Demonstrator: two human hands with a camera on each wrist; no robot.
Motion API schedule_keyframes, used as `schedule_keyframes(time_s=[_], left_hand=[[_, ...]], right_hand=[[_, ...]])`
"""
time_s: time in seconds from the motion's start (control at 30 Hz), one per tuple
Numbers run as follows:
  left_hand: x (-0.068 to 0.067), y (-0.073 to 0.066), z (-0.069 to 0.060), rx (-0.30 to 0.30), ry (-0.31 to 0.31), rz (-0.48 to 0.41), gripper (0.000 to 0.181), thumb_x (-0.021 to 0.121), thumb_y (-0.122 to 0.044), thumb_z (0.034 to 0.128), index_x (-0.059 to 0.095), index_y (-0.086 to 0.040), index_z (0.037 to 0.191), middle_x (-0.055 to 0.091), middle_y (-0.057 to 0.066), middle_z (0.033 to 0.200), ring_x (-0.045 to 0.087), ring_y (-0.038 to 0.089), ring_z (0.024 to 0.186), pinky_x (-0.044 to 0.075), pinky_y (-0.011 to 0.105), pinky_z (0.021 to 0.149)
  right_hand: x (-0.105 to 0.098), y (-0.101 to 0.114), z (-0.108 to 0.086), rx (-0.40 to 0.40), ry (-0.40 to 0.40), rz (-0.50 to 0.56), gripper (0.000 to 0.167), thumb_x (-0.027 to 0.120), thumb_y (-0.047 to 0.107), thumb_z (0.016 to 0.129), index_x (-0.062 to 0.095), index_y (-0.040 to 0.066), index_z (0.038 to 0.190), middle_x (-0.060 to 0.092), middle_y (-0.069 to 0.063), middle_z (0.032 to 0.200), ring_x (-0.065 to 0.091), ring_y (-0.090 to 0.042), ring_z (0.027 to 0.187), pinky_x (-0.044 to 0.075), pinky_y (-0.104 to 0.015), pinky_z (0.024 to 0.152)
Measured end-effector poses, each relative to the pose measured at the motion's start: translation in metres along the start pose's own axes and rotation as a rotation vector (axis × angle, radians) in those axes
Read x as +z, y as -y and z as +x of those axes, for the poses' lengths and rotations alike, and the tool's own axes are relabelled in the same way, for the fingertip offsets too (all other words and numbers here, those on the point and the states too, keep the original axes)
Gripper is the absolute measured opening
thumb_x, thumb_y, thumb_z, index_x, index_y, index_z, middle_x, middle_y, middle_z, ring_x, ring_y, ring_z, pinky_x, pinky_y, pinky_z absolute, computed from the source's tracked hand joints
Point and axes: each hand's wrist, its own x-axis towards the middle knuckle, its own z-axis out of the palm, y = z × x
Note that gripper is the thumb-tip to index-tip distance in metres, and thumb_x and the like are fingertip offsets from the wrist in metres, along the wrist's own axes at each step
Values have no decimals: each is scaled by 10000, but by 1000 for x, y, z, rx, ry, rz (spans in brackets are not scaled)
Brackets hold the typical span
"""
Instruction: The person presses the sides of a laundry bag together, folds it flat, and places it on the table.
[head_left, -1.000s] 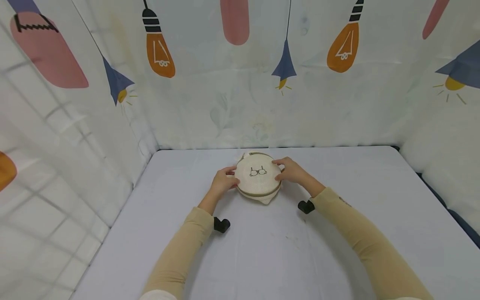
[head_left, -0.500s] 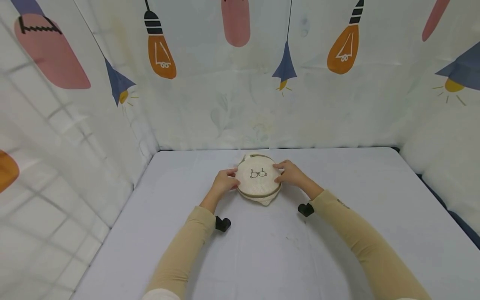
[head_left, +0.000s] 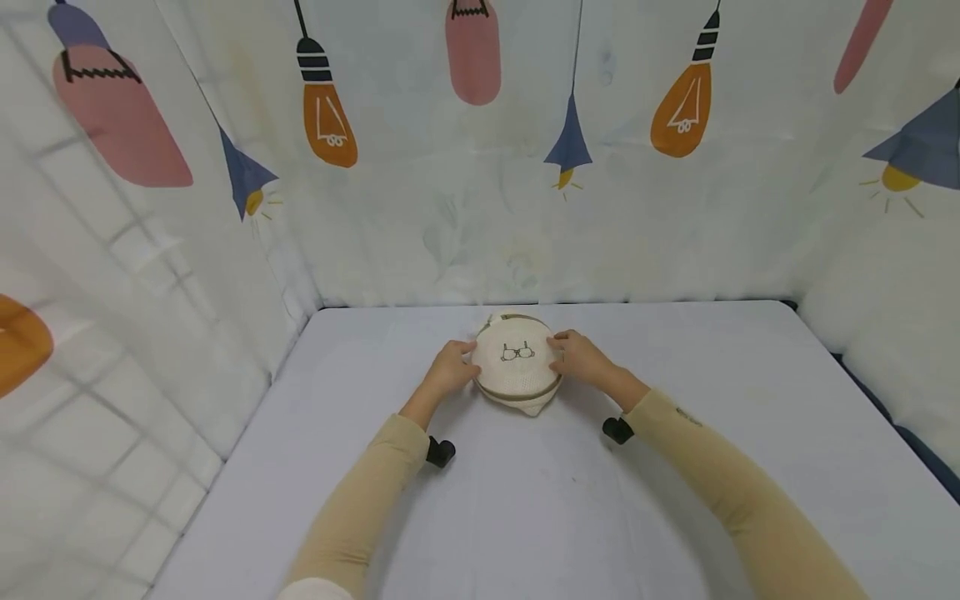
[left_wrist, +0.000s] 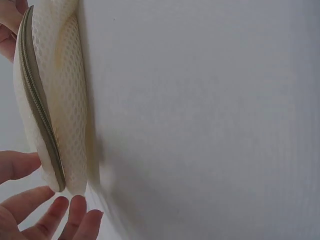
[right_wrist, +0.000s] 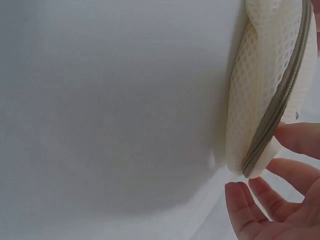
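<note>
A round cream mesh laundry bag (head_left: 516, 375) with a line drawing of glasses on top and a zip (left_wrist: 36, 90) round its rim rests on the white table. My left hand (head_left: 448, 368) holds its left edge; in the left wrist view the thumb and forefinger touch the rim while other fingertips stand just off the mesh. On the opposite edge, my right hand (head_left: 585, 360) holds the rim between thumb and forefinger, its other fingers spread below in the right wrist view. The bag's underside is hidden.
The white-covered table (head_left: 517, 517) runs back to a light curtain (head_left: 405, 217) printed with lamps and bulbs. More curtain closes off both sides. A small black piece (head_left: 441, 452) sits at the left cuff, another black piece (head_left: 618, 430) at the right cuff.
The head view has tilted up slightly, so the scene sits lower. Both hands stay at the bag's edges; the right fingers have shifted a little along the rim. The bag itself looks unmoved.
</note>
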Motion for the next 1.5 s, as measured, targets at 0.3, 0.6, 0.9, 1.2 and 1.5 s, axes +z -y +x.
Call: schedule_keyframes(time_s=[0.3, 0.6, 0.9, 1.2, 1.5], left_hand=[[-6, 2, -6, 147, 104, 224, 715, 627, -337, 1037, 322, -4, 1591, 272, 234, 1633, 328, 421, 1471, 303, 530, 1183], [2, 2, -3, 221, 174, 372, 913, 651, -502, 988, 193, -58, 1640, 120, 220, 1684, 189, 449, 1517, 273, 659, 1149], [6, 2, -6, 267, 175, 537, 906, 556, -566, 1016, 128, -85, 1654, 35, 156, 1710, 54, 410, 1550, 218, 719, 1138], [8, -1, -6, 321, 192, 631, 919, 486, -610, 1025, 69, -89, 1656, -25, 123, 1711, 9, 390, 1555, 145, 703, 1167], [11, -3, -5, 310, 227, 632, 948, 491, -615, 1022, 50, -59, 1650, -48, 134, 1711, -19, 385, 1553, 112, 700, 1174]], right_hand=[[-5, 2, -10, -177, -7, -142, 576, 614, 106, 1028, 389, -112, 1511, 351, -322, 1559, 367, -471, 1429, 351, -533, 1152], [1, 2, -5, -254, 102, -47, 674, 524, 277, 1087, 214, -1, 1617, 130, -197, 1689, 68, -427, 1542, 170, -554, 1221], [6, 6, -2, -298, 122, -235, 836, 527, 427, 1072, 105, -46, 1616, 44, -213, 1693, -11, -461, 1534, 101, -623, 1210], [9, 4, 1, -248, 158, -343, 990, 525, 571, 1026, -5, -14, 1623, -51, -172, 1701, -54, -394, 1548, 89, -595, 1222], [13, 5, 4, -215, 171, -380, 1053, 532, 618, 1005, -37, -23, 1617, -71, -181, 1698, -54, -399, 1548, 97, -607, 1218]])
